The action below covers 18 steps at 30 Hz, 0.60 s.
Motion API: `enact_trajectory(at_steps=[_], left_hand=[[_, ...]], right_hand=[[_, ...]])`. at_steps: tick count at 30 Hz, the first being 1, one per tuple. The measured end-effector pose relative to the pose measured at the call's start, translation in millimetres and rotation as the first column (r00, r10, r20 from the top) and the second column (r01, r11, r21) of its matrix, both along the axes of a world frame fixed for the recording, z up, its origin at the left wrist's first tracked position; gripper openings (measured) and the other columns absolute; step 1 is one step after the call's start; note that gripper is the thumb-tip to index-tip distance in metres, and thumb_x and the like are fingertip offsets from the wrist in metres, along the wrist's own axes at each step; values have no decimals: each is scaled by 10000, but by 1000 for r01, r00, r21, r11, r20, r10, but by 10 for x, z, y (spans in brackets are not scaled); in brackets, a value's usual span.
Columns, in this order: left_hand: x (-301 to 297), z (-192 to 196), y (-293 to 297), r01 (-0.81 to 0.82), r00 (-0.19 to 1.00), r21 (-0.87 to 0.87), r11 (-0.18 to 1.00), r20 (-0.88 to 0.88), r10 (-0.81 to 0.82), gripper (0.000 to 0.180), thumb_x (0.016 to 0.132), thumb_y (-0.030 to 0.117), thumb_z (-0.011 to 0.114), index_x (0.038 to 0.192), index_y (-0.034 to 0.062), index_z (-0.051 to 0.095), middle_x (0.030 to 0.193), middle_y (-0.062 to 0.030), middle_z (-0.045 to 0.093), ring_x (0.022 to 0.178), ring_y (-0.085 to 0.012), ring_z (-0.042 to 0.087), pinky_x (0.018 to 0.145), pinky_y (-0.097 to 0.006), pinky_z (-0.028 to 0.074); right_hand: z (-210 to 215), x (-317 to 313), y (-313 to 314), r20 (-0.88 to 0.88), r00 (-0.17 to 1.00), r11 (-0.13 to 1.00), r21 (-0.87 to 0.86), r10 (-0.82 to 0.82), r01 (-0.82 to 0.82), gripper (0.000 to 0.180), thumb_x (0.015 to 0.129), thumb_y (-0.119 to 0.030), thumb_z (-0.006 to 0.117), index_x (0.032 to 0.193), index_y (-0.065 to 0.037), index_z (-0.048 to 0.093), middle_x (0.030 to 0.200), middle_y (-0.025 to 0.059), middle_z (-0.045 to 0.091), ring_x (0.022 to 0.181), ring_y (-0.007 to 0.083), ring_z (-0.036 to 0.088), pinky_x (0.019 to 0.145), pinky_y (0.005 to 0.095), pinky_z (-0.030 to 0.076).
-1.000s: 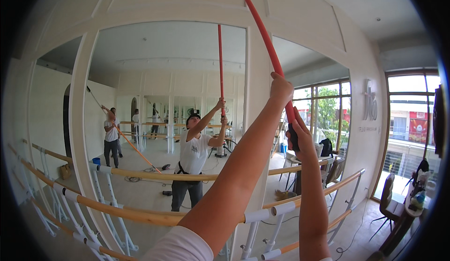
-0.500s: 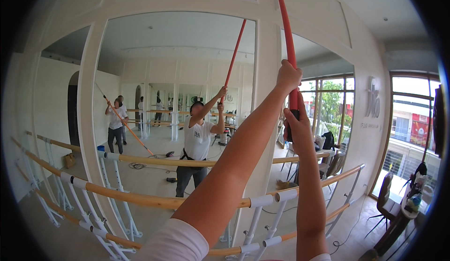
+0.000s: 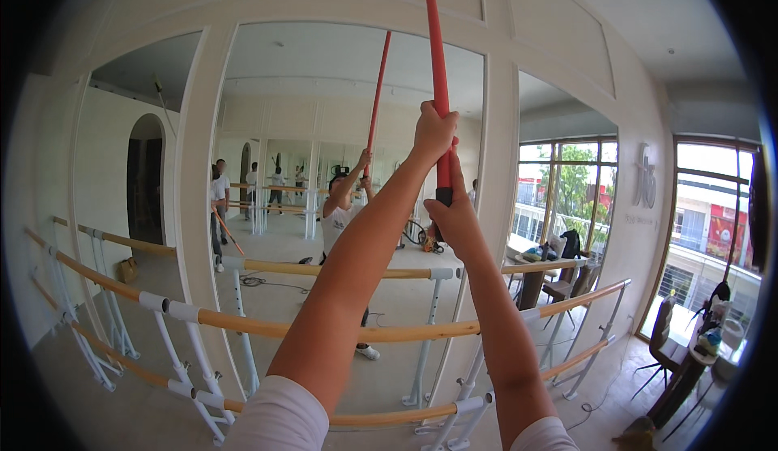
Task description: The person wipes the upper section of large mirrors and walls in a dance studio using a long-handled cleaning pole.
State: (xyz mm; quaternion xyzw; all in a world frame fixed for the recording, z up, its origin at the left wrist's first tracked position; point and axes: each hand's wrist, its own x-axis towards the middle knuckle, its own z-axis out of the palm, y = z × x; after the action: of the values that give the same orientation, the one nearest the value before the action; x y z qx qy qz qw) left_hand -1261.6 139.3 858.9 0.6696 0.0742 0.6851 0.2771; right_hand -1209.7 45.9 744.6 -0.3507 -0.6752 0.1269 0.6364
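Note:
A long red pole (image 3: 435,42) with a black grip (image 3: 443,196) at its lower end rises steeply, and its top runs out of view. My left hand (image 3: 436,131) is wrapped round the red shaft, the higher of my two holds. Just below it, my right hand (image 3: 456,212) closes on the pole around the black grip. Behind the pole stands a large wall mirror (image 3: 312,119) in a white frame, in which my reflection (image 3: 336,216) holds the same pole. Whatever the pole's top touches lies outside the picture.
Wooden barres (image 3: 340,331) on white metal stands run across in front of the mirrors at about waist height. To the right are a chair (image 3: 668,339), a cluttered table (image 3: 698,354) and tall windows (image 3: 697,232). A cable (image 3: 596,406) lies on the floor. Other people (image 3: 219,208) appear reflected.
The pole and both hands have moved left, from before the white upright to before the large mirror. The view has shifted too. Both hands keep their hold.

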Motion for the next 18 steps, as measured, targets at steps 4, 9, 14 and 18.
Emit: enact_trajectory(at_steps=[4,9,14,18], left_hand=[[-721,39,-60,-67,996,-1,998,65,67,500,820,141,543,1234,26,287,728,-98,563,455,-177,544,421,-300,468],[-1431,371,-71,-219,976,28,975,26,218,625,827,153,528,1335,58,178,914,-145,561,651,-199,607,513,-325,520],[-1697,824,-257,-514,851,1,858,-129,509,747,764,96,509,1332,-76,53,845,-186,606,697,-260,640,555,-348,538],[-1547,1004,-313,-521,835,21,853,-192,515,773,749,92,519,1314,-113,32,873,-216,597,702,-274,641,537,-319,534]], right_hand=[[77,-591,-26,106,994,999,33,-7,3,863,753,-25,544,1462,-221,93,767,71,498,473,112,486,405,268,435],[377,-1068,25,176,983,997,45,54,-63,813,792,-78,570,1459,-224,129,695,44,460,476,114,474,391,266,419],[733,-1164,30,119,962,958,119,246,-260,747,823,-140,599,1448,-200,196,670,26,455,449,96,434,383,247,391],[848,-962,22,25,938,928,138,345,-345,654,839,-168,603,1417,-184,297,645,14,472,426,79,416,373,229,368]])
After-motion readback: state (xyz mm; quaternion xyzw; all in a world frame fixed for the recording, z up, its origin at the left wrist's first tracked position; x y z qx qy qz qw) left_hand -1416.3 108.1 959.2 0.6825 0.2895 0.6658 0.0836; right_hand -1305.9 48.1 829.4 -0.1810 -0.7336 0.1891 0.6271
